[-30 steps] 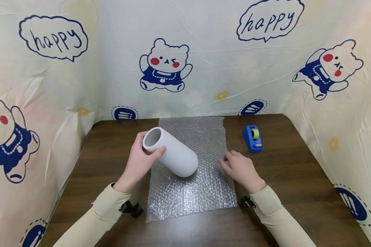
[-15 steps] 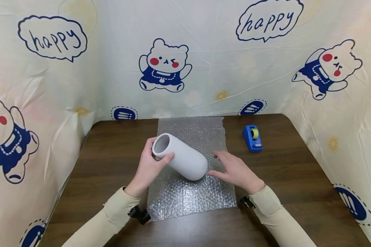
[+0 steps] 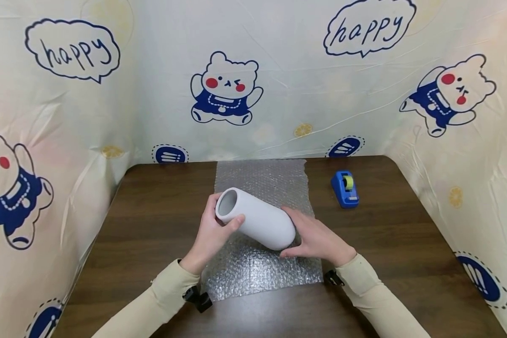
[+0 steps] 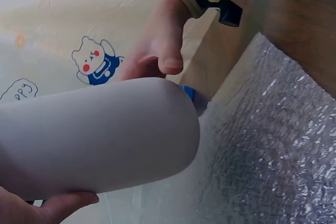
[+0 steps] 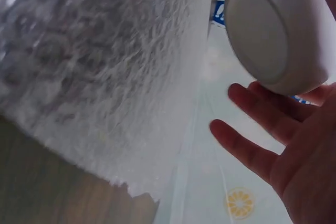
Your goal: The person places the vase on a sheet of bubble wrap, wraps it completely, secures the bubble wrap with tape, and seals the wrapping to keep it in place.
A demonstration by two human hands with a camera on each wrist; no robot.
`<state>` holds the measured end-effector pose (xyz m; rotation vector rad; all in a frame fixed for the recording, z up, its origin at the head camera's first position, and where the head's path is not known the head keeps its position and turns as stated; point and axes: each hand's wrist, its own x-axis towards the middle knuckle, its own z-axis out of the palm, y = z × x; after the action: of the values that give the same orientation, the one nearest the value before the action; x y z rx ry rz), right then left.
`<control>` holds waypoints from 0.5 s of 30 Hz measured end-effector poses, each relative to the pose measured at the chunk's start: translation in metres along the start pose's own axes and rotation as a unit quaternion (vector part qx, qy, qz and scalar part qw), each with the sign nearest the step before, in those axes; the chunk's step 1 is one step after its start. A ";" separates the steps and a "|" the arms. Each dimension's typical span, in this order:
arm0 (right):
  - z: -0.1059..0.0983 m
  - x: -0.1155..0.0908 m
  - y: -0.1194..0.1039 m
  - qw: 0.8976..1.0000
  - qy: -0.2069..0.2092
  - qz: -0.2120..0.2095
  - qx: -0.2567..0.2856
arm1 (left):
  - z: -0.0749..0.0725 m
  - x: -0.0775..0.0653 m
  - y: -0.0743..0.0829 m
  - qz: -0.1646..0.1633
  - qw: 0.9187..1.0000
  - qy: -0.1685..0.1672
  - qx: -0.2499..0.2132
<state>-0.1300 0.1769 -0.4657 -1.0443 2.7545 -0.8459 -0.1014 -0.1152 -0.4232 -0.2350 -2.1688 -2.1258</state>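
A white, smooth cylindrical vase (image 3: 264, 221) is tilted above a sheet of bubble wrap (image 3: 259, 177), its open mouth toward the left and its rounded base toward the right. My left hand (image 3: 210, 239) grips it near the mouth, thumb on the near side; the other fingers are mostly hidden behind it. At the base end, my right hand (image 3: 320, 238) has its fingers and thumb spread around the vase. The right wrist view shows the flat bottom of the vase (image 5: 257, 35) and the right hand's fingers (image 5: 247, 148) extended, some beside or against its side.
A blue tape dispenser (image 3: 345, 190) with a yellowish roll stands at the back right of the brown wooden table (image 3: 388, 234). The bubble wrap reaches from the table's back edge toward the front. A printed curtain (image 3: 279, 108) surrounds the table's back and sides.
My left hand has carried the vase to the right and slightly toward me. The right hand has spread its fingers and come to the vase's base end.
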 end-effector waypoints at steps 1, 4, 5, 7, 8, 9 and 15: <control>0.001 -0.001 0.001 1.000 0.002 0.001 0.002 | 0.000 -0.001 -0.001 -0.002 1.000 0.000 -0.006; 0.001 -0.003 0.003 1.000 0.007 0.001 0.010 | 0.002 -0.003 -0.004 -0.006 1.000 -0.004 -0.023; 0.002 -0.004 0.004 1.000 0.007 0.001 0.014 | 0.002 -0.003 -0.004 -0.007 1.000 -0.008 -0.028; 0.002 -0.005 0.005 1.000 0.010 -0.002 0.018 | 0.003 -0.004 -0.005 -0.007 0.999 -0.017 -0.035; 0.002 -0.006 0.006 1.000 0.011 -0.004 0.019 | 0.003 -0.004 -0.005 -0.007 0.999 -0.022 -0.036; 0.002 -0.006 0.006 1.000 0.012 -0.006 0.019 | 0.003 -0.004 -0.006 -0.007 0.999 -0.028 -0.037; -0.005 -0.008 0.008 1.000 0.012 -0.020 0.018 | -0.002 -0.002 -0.009 -0.010 0.998 -0.056 -0.032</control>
<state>-0.1300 0.1895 -0.4666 -1.0922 2.7354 -0.9151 -0.1011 -0.1174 -0.4322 -0.3469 -2.1726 -2.2451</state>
